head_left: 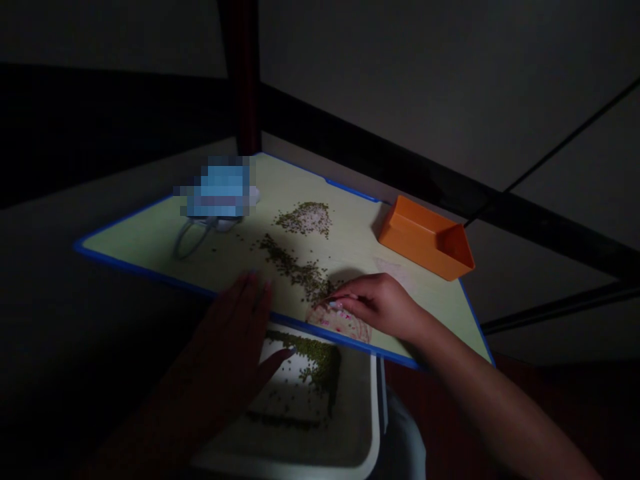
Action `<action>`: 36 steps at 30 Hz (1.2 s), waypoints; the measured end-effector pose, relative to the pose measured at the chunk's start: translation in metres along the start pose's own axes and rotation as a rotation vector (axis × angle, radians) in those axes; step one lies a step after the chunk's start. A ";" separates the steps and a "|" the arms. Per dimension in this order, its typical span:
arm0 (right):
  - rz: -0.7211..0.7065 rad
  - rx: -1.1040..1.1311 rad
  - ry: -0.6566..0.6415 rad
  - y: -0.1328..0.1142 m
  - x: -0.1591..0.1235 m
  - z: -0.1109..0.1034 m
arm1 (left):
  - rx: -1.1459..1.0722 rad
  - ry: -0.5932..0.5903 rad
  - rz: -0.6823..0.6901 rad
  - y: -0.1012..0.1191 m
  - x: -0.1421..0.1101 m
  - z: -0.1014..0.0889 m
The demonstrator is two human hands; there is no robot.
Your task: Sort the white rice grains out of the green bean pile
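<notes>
On a pale board (350,233) with a blue rim lie small green beans (300,270) in a loose, dark strip. My right hand (383,303) rests at the near end of that strip, its fingertips pinched together over a printed drawing; whatever is between them is too small to make out. My left hand (237,333) is in shadow at the board's front edge, fingers stretched out and thumb apart, holding nothing. Below it, a white tray (373,427) holds more green beans (320,360). Farther back on the board sits a mixed heap (306,219) of pale grains and green beans.
An orange open box (420,247) stands at the board's right edge. At the back left is a pixelated blue device (220,190) with a looped cable (185,240). A wall runs behind the board, and the room is dim.
</notes>
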State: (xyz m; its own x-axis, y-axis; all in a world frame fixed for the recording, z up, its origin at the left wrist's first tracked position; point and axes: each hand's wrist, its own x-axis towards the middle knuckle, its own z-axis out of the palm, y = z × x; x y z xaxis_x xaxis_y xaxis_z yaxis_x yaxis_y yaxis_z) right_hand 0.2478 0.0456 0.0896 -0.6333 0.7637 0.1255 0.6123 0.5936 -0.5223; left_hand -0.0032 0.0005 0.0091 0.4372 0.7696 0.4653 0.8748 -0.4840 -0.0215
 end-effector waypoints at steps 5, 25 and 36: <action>0.006 0.130 -0.012 -0.008 0.009 0.000 | -0.027 0.014 0.005 0.000 0.000 -0.003; 0.494 0.287 0.350 -0.007 -0.010 0.030 | -0.277 0.005 -0.049 -0.002 0.000 -0.020; 0.541 0.293 0.372 -0.012 0.002 0.031 | -0.456 0.009 -0.025 -0.008 -0.001 -0.029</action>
State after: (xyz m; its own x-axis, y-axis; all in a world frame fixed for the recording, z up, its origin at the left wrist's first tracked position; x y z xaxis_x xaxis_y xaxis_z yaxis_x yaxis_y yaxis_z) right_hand 0.2243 0.0320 0.0701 -0.0419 0.9984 0.0370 0.6091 0.0549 -0.7912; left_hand -0.0169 -0.0086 0.0340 0.4132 0.7807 0.4688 0.7031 -0.6006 0.3806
